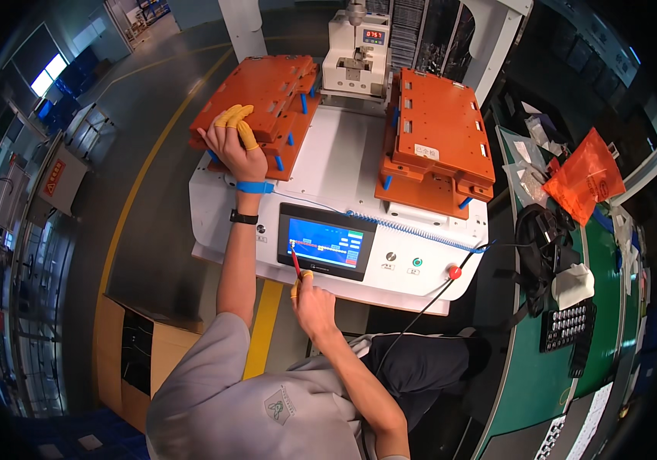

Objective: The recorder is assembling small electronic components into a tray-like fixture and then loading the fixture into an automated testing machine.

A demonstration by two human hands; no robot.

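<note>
My left hand (230, 142) rests on the near left corner of the left orange fixture (261, 84), fingers apart over its top. Yellow finger cots cover several fingertips, and a blue wrist strap (255, 187) sits above a black band on that arm. In my right hand (314, 305), also with yellow finger cots, a slim red pen-like stick (296, 264) is pinched. Its far end is at the left part of the lit touch screen (324, 244) on the white machine's front; whether it touches cannot be told.
A second orange fixture (443, 126) stands on the machine's right side. Behind is a white screwdriving head (355, 57) with a red display. A coiled blue cord (412, 228) crosses the front near a red button (455, 272). A green bench (531, 368) with an orange bag (585, 180) lies right.
</note>
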